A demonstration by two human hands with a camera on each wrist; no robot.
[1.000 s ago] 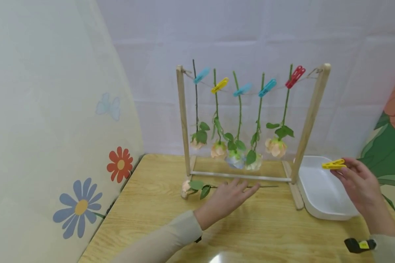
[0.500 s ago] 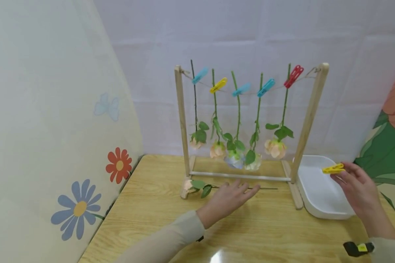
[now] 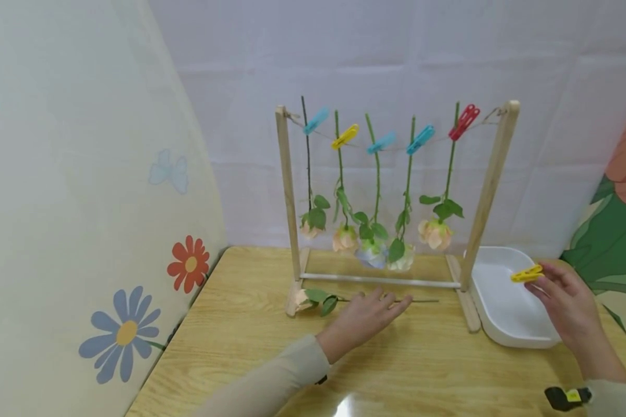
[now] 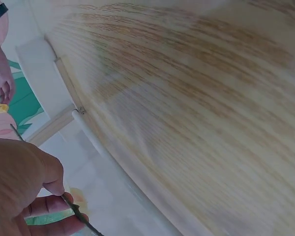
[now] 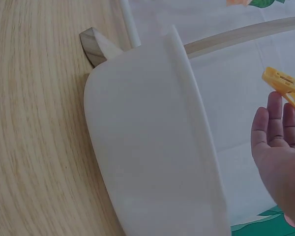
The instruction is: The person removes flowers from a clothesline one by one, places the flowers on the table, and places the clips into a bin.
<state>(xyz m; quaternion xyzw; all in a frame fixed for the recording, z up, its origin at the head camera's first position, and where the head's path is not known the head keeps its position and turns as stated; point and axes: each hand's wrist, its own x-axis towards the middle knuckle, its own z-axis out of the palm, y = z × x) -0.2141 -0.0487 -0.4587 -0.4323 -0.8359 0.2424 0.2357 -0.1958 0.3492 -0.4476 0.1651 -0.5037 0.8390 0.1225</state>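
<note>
My left hand (image 3: 364, 321) is over a pale pink rose (image 3: 304, 300) lying along the table in front of the rack. In the left wrist view its thumb and fingers pinch the dark thin stem (image 4: 74, 209). My right hand (image 3: 571, 298) holds a yellow clothespin (image 3: 527, 274) by its end above the white tray (image 3: 516, 339). Several roses hang head down from a string on the wooden rack (image 3: 487, 202). Blue clothespins (image 3: 421, 139), another yellow clothespin (image 3: 345, 136) and a red clothespin (image 3: 464, 122) grip their stems.
The tray stands against the rack's right foot (image 3: 468, 310). A white crossbar (image 3: 381, 280) runs low between the posts, just behind the lying rose. A flower-painted wall (image 3: 83, 202) borders the wooden table (image 3: 229, 347) on the left; a pale cloth (image 3: 375, 52) hangs behind.
My right hand has lowered slightly with the yellow clothespin over the tray. My left hand stays at the stem, and the lying rose has barely shifted.
</note>
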